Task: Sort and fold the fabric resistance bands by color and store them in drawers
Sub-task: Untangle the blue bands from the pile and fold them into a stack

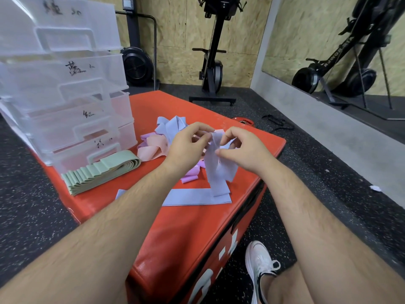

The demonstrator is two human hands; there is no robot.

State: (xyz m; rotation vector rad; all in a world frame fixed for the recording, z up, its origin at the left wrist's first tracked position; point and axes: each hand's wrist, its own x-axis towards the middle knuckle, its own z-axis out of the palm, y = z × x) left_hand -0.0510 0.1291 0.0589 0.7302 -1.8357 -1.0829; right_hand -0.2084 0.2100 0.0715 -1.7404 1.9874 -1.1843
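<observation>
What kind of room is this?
Probably a gym: rowing machines stand by the wall, a red padded box sits on speckled rubber flooring, and a big wall mirror hangs nearby.

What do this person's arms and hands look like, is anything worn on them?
Nothing is worn: the left hand and right hand are bare, without gloves, rings or a watch. Both forearms are bare and hairy, with no sleeves in view.
</observation>
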